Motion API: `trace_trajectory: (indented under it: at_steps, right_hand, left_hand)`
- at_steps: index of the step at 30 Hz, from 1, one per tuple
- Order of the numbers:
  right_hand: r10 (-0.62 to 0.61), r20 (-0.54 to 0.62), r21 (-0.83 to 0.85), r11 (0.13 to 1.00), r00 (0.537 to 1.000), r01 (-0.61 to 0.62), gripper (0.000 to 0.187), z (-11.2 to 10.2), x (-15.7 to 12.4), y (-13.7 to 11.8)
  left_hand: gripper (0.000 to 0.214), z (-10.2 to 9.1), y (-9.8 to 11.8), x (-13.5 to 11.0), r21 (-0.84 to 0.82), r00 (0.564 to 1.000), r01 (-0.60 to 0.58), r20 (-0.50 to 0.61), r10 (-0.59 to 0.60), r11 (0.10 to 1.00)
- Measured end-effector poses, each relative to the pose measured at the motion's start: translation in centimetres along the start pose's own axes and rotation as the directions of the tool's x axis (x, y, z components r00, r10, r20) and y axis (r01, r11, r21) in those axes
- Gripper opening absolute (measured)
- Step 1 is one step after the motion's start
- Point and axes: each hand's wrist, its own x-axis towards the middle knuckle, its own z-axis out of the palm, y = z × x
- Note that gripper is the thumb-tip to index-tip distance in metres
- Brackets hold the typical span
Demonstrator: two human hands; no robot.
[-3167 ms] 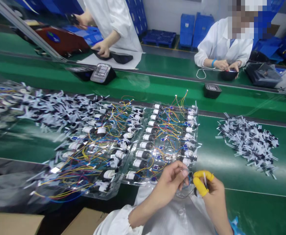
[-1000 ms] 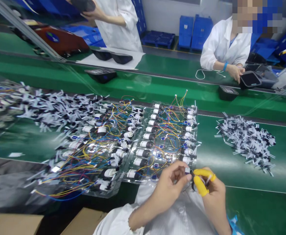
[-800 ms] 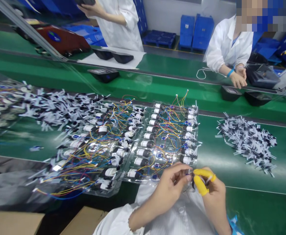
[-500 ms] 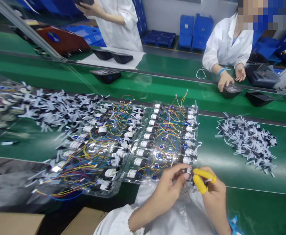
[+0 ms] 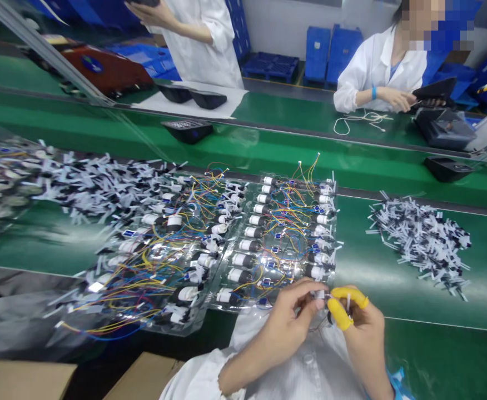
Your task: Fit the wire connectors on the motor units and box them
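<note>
Narrowly pinched, left hand point(image 5: 289, 322) on a small white part point(image 5: 319, 294), right hand point(image 5: 362, 339) pressed against it through yellow finger cots point(image 5: 343, 314), both held up close for fine work, just off the clear tray point(image 5: 243, 307) of wired units, with a strip pile point(image 5: 418, 239) farther right on the tabletop point(image 5: 443, 355).

A small white cylindrical component point(image 5: 319, 294) is pinched right here in the fingertips point(image 5: 313, 300) of the left hand point(image 5: 287, 328), held up close to the yellow finger cots point(image 5: 343, 304) of the right hand point(image 5: 366, 328). A thin white strip point(image 5: 347, 303) is gripped upright just beside it, and fine dark wires point(image 5: 319, 328) are seen trailing downward. The piece is held just off the near corner of a clear plastic tray point(image 5: 243, 303), above the green conveyor belt point(image 5: 435, 355).
</note>
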Motion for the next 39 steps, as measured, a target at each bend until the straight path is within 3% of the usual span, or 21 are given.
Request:
trace_trajectory:
  at_steps: [19, 39]
  right_hand:
    - [-0.023, 0.028, 0.011, 1.0, 0.999, 0.023, 0.002, 0.0, 0.0, -0.1]
    - [-0.003, 0.056, 0.027, 1.0, 0.998, 0.001, 0.008, 0.2, -1.1, 0.2]
  left_hand:
    - [0.016, 0.1, 0.1, 0.1, 0.002, 1.0, -0.001, 0.027, 0.001, 1.0]
    - [0.023, 0.0, -1.5, -0.7, -0.022, 0.996, 0.069, 0.05, -0.068, 0.997]
